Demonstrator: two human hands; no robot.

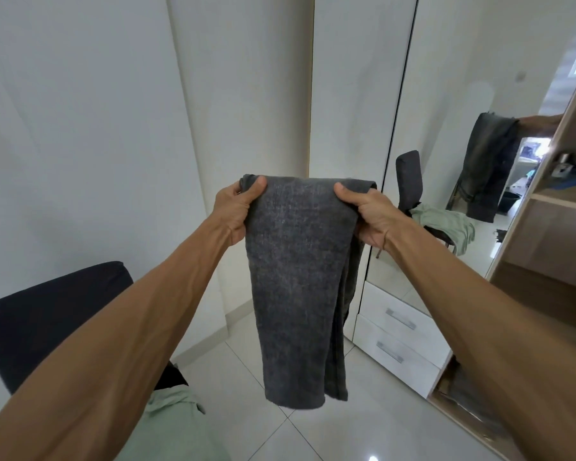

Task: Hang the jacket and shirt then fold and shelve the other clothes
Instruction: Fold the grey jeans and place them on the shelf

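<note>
- Hanging dead centre is a pair of dark grey pants [300,287], folded over at the top edge and dangling straight down above the white tiled floor [340,434], not touching it.
- Left hand [235,211] pinches the top corner at about 10 o'clock from the cloth's middle: thumb laid flat on the front, other fingers curled behind, tight grip.
- Right hand [368,214] does the same at the 2 o'clock corner, thumb on front, fingers wrapped behind the fabric.
- Both forearms stretch out nearly straight and level, converging on the garment.
- Pale green shirt [177,427] lies at 7 o'clock on the dark chair [47,314], partly hidden by the left arm.
- Mirrored wardrobe door [473,94] at 2 o'clock shows the reflection of the pants, chair and shirt.
- White drawers [403,341] sit at 4 o'clock, open wooden shelves [559,201] at 3 o'clock.
</note>
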